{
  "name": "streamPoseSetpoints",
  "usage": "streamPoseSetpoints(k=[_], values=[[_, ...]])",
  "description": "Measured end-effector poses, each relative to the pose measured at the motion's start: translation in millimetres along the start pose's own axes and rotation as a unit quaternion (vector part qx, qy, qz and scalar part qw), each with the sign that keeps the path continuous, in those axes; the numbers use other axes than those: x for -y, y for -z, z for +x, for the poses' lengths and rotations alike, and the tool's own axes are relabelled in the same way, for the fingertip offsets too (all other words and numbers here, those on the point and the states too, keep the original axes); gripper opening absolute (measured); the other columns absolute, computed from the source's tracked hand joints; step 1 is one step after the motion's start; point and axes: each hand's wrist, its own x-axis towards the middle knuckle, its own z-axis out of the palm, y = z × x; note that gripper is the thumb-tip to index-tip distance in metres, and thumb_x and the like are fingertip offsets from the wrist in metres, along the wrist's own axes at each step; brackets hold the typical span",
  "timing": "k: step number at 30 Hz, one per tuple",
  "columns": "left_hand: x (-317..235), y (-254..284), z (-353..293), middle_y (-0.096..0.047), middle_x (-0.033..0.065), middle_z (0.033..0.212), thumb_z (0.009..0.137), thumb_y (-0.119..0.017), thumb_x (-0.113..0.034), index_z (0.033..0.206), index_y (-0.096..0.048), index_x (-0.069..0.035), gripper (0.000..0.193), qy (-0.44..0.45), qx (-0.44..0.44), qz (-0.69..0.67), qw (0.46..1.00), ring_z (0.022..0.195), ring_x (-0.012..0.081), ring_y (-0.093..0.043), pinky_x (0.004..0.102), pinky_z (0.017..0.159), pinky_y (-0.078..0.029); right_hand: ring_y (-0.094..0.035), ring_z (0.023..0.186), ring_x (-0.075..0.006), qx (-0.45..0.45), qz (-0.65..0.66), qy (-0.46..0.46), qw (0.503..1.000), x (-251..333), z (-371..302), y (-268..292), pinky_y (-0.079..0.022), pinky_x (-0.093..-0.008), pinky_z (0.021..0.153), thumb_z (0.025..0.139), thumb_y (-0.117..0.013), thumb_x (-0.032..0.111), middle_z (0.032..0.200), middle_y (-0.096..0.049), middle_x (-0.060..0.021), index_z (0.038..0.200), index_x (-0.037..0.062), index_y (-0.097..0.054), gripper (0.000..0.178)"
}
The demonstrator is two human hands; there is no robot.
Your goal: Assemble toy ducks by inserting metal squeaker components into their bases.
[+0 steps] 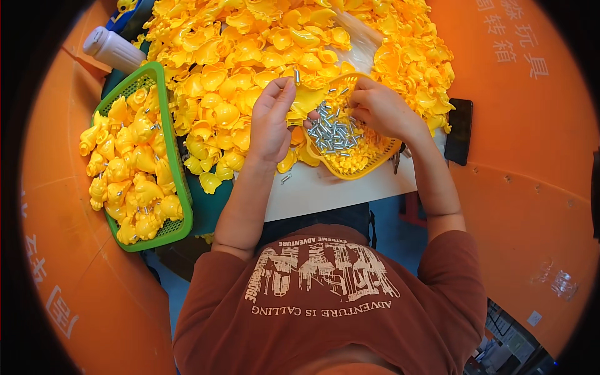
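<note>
Yellow plastic shell [307, 99] is gripped in the left hand [270, 122], a silver metal cylinder [297, 77] at the thumb tip, beside a yellow basket [353, 174] holding metal pins [334, 134]. The right hand [381, 111] is at the basket's far side; its grip cannot be told. Pale lettering [322, 275] crosses the brown shirt [219, 312] upside down; white characters [536, 65] mark the orange panels [519, 150].

Left hand [270, 122] holds a yellow shell [309, 98], metal pin [297, 77] at its edge — right hand [382, 109] over yellow basket [357, 175].
</note>
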Motion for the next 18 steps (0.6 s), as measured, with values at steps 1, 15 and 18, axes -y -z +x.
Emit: streamPoseSetpoints(k=[1,15,18], values=[[-0.4,-0.2,-0.4,-0.062,0.0082,0.086,0.094,-0.047,-0.024,0.103,-0.049,-0.006,0.019,-0.004,-0.003,-0.002,1.0,0.063,0.0151,-0.062,0.023,0.05,-0.046,-0.057,0.077,-0.028,-0.027,0.015,0.023,0.999,1.7,-1.6,0.6,-0.047,-0.0345,0.069,0.076,-0.063,0.008,0.085,-0.055,-0.011,0.084,0.0019,-0.062,0.01],[2.1,-11.1,-5.7,-0.056,0.0022,0.075,0.097,-0.041,-0.027,0.095,-0.048,-0.007,0.021,-0.105,-0.063,0.098,0.988,0.056,0.0069,-0.052,0.0192,0.045,-0.04,-0.06,0.074,-0.0255,-0.402,0.043,0.216,0.889,63.3,22.3,-0.2,-0.049,-0.0309,0.065,0.072,-0.067,-0.002,0.082,-0.061,-0.0103,0.086,0.0002,-0.061,0.015],[5.3,-7.2,-6.4,-0.056,0.0029,0.077,0.098,-0.037,-0.031,0.099,-0.05,-0.009,0.026,-0.119,-0.069,0.137,0.981,0.055,0.0089,-0.051,0.0206,0.045,-0.039,-0.06,0.079,-0.025,-0.389,-0.058,0.246,0.886,68.8,29.0,-4.6,-0.049,-0.0319,0.067,0.068,-0.067,0.0,0.083,-0.061,-0.0089,0.085,0.0018,-0.062,0.018]])
